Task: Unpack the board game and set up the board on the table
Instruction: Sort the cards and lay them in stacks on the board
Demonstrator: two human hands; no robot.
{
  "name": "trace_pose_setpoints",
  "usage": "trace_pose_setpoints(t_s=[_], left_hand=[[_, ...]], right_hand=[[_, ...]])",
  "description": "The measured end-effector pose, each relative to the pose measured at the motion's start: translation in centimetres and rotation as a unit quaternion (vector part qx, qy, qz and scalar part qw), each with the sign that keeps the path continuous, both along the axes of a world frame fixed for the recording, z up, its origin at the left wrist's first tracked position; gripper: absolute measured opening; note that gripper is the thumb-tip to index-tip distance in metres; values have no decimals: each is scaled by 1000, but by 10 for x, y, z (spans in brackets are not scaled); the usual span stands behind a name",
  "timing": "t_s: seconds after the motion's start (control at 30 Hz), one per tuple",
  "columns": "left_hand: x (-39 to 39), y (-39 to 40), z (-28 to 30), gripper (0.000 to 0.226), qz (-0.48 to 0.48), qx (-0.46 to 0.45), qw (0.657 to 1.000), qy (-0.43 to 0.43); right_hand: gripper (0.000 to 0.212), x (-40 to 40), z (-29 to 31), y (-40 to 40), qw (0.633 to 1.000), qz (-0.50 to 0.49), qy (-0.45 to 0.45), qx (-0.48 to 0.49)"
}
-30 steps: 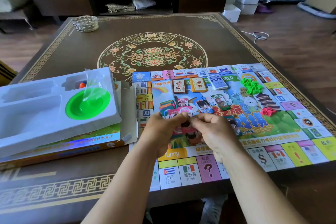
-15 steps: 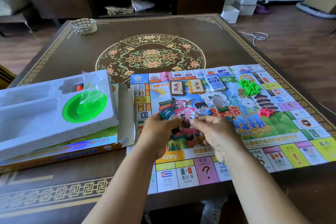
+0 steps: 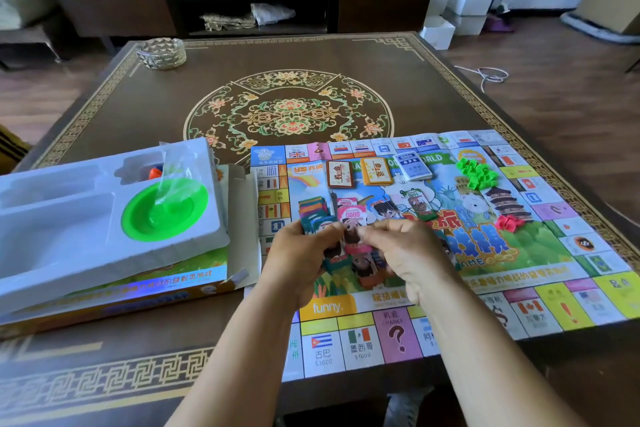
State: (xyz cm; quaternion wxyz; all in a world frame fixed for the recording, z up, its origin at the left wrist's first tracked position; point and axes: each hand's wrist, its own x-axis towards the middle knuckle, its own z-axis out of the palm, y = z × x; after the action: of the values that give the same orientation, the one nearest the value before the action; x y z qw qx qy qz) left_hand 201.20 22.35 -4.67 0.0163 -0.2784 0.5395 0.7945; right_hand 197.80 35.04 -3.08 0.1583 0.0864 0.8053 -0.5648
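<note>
The colourful paper game board (image 3: 540,291) lies unfolded at the table's near right. Over its middle, my left hand (image 3: 298,260) grips a stack of play-money notes (image 3: 317,215), fanned at the top. My right hand (image 3: 412,253) pinches a pink note (image 3: 353,218) at the stack's edge. On the board's far part lie a brown card deck (image 3: 340,174), an orange card deck (image 3: 376,171) and a blue-white card deck (image 3: 414,166). Green houses (image 3: 477,173) and red pieces (image 3: 509,222) sit in piles to the right.
The white plastic insert tray (image 3: 69,218) with a green bowl (image 3: 164,211) rests on the game box (image 3: 138,291) at the left. A glass ashtray (image 3: 161,53) stands at the table's far left corner. A TV cabinet (image 3: 381,7) runs behind the table.
Both hands stayed over the board's middle, working the money stack. The pink note now shows higher between my fingers. The camera shifted slightly.
</note>
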Motion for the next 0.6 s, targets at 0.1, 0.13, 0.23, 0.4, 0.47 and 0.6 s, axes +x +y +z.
trace_pose_setpoints(t_s=[0.1,0.13,0.23,0.4,0.47,0.6], left_hand=[[-2,-4,-1,15,23,2,1000,-8],[-3,-5,-1,15,29,7,1000,-10],[-4,-8,-2,14,46,21,999,-18],[-6,-15,0,9,39,51,998,-29],[-6,-15,3,15,29,57,998,-27],[-3,-16,4,22,18,57,998,-23]], right_hand=[[18,-18,2,-9,994,3,66,81],[18,-26,1,-13,990,5,80,113],[17,-49,-6,-30,973,12,92,210],[9,-66,-27,-43,929,55,86,356],[10,-64,-36,-43,907,63,115,401],[17,-59,-38,-44,889,66,154,427]])
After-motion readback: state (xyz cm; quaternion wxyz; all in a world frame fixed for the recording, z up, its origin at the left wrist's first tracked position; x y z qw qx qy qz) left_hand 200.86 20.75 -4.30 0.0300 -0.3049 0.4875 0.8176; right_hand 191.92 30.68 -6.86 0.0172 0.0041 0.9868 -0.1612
